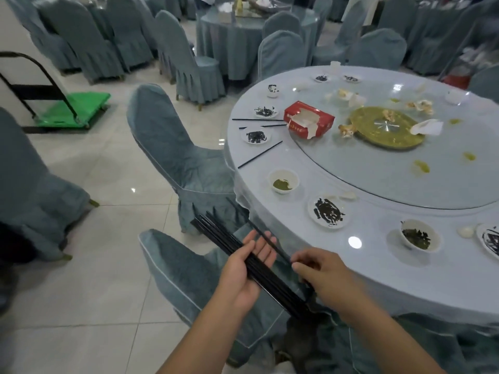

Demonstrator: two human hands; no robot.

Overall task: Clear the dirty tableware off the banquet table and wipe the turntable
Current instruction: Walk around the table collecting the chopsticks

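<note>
So the bundle of black chopsticks (251,265) runs diagonally, tips pointing up-left toward the covered chair (172,147), back ends down-right near the table edge. It sits off the banquet table (337,290), held out over another chair just beside it.

Left hand (247,268) is palm up, fingers mostly straight and only loosely cupped under the bundle, so the sticks lie across the palm and fingers more than being squeezed. Right hand (321,271) comes in from the right, back of the hand up, fingertips pinched on one single chopstick (270,241) that angles a bit away from the rest of the bundle.

On the table there are more loose chopsticks (260,154), small dirty plates (328,211) with dark scraps, a bowl (283,181), and a torn red tissue box (309,119) sitting at the edge of the glass turntable (391,182). Green cart (73,110) on the floor far left.
</note>
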